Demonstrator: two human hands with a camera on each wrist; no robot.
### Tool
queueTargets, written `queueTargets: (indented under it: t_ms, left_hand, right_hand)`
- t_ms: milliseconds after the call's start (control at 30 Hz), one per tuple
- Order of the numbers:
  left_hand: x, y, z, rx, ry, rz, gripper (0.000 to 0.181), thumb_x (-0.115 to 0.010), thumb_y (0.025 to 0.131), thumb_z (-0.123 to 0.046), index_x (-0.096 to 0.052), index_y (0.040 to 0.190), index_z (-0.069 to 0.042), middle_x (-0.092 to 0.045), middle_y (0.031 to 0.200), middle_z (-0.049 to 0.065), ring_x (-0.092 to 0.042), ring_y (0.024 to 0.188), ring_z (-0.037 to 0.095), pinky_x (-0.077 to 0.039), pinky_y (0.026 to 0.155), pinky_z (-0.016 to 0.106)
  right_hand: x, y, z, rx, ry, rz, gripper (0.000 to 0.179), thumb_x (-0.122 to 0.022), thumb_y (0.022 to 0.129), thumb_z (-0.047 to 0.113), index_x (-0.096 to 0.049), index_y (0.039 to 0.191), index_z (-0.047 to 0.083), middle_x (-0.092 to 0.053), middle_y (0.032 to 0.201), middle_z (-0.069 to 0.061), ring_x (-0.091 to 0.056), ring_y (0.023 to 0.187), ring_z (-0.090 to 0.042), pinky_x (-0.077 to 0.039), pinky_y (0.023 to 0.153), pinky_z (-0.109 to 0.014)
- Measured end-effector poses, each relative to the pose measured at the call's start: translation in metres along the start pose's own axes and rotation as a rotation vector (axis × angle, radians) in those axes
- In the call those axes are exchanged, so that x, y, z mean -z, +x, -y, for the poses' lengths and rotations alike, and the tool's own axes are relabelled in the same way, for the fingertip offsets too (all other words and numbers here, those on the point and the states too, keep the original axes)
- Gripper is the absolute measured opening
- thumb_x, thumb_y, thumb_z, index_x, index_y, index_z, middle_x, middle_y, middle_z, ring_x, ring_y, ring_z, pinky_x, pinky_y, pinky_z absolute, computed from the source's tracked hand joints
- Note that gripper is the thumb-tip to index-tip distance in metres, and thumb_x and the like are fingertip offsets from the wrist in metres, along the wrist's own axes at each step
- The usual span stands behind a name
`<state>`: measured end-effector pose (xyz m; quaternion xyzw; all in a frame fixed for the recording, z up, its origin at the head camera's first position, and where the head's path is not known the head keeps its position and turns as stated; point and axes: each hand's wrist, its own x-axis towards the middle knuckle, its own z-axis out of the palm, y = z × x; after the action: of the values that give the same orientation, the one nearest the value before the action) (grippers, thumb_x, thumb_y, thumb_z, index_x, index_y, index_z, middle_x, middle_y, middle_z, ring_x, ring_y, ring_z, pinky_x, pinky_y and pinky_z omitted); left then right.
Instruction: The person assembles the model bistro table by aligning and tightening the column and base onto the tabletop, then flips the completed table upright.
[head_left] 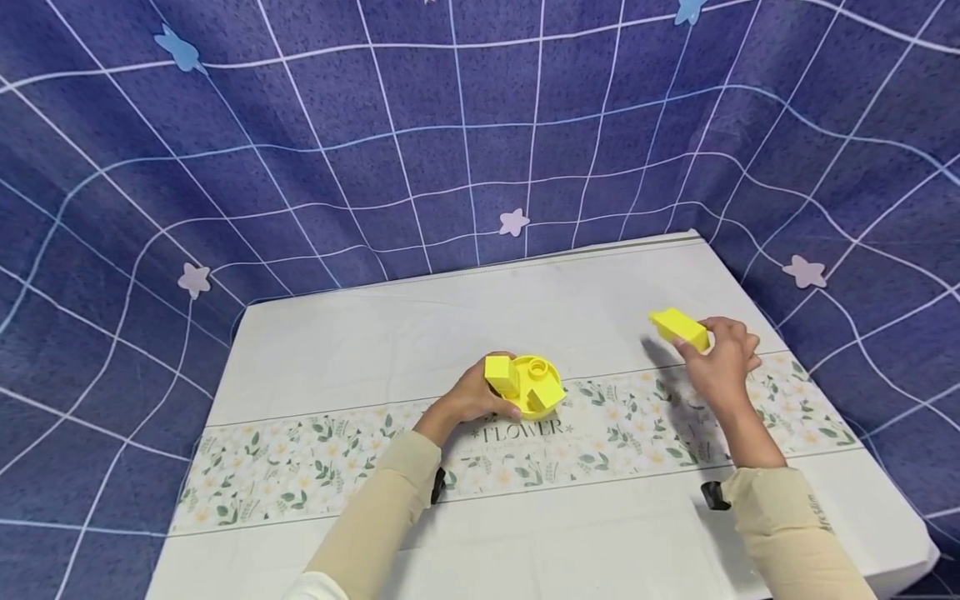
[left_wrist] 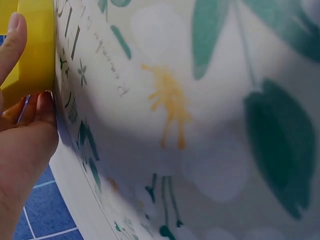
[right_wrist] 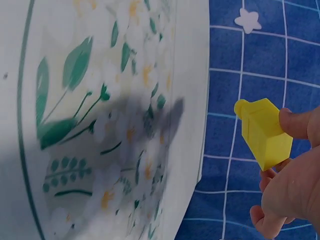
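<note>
A round yellow base [head_left: 534, 413] stands on the tablecloth near the table's middle. My left hand [head_left: 474, 392] grips its left side, the thumb curled along the near edge. On the base are an upright yellow block [head_left: 501, 375], a second yellow block [head_left: 546, 394] and a bare raised ring [head_left: 537, 367]. In the left wrist view only part of the yellow base [left_wrist: 37, 55] shows beside the thumb. To the right, my right hand [head_left: 726, 358] pinches a yellow block [right_wrist: 265, 134] between thumb and fingers. This block has a small round peg at one end and is held above the table.
A white tablecloth [head_left: 450, 317] covers the table, with a floral band [head_left: 330, 450] and the word FLOWER across it. Dark blue curtains [head_left: 480, 150] with white grid lines and stars hang behind and at both sides. The right arm casts a shadow on the cloth.
</note>
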<state>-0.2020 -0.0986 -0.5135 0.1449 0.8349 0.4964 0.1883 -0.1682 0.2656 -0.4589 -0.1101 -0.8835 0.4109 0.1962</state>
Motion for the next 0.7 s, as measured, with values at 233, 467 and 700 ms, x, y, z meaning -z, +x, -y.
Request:
queueTargets:
  t_ms: [233,467,700]
  left_hand:
    - [0.005,0.009,-0.003,0.006,0.008,0.058,0.099,-0.094,0.058,-0.018,-0.043,0.142,-0.017,-0.056,0.13,-0.005,-0.051,0.122,0.014,-0.032,0.109,0.033]
    - [0.009,0.015,-0.006,-0.005,0.006,0.106,0.094,-0.09,0.062,-0.01,-0.043,0.143,-0.014,-0.054,0.134,0.0,-0.049,0.126,0.019,-0.029,0.112,0.038]
    - [-0.001,0.01,-0.002,-0.009,-0.049,0.049,0.098,-0.092,0.06,-0.01,-0.038,0.142,-0.014,-0.054,0.131,0.001,-0.049,0.124,0.019,-0.031,0.111,0.038]
  right_hand:
    - [-0.001,-0.001,0.012,0.054,0.045,0.006,0.04,-0.071,0.086,0.012,-0.057,0.116,-0.011,-0.043,0.13,-0.023,-0.027,0.116,-0.039,-0.009,0.095,-0.056]
    - [-0.001,-0.001,0.023,0.078,0.051,0.014,0.04,-0.073,0.084,0.012,-0.059,0.115,-0.009,-0.045,0.131,-0.021,-0.028,0.116,-0.037,-0.012,0.094,-0.055]
    - [-0.001,-0.003,0.027,0.08,0.042,0.027,0.04,-0.073,0.084,0.013,-0.059,0.116,-0.009,-0.045,0.131,-0.02,-0.028,0.115,-0.036,-0.012,0.094,-0.055]
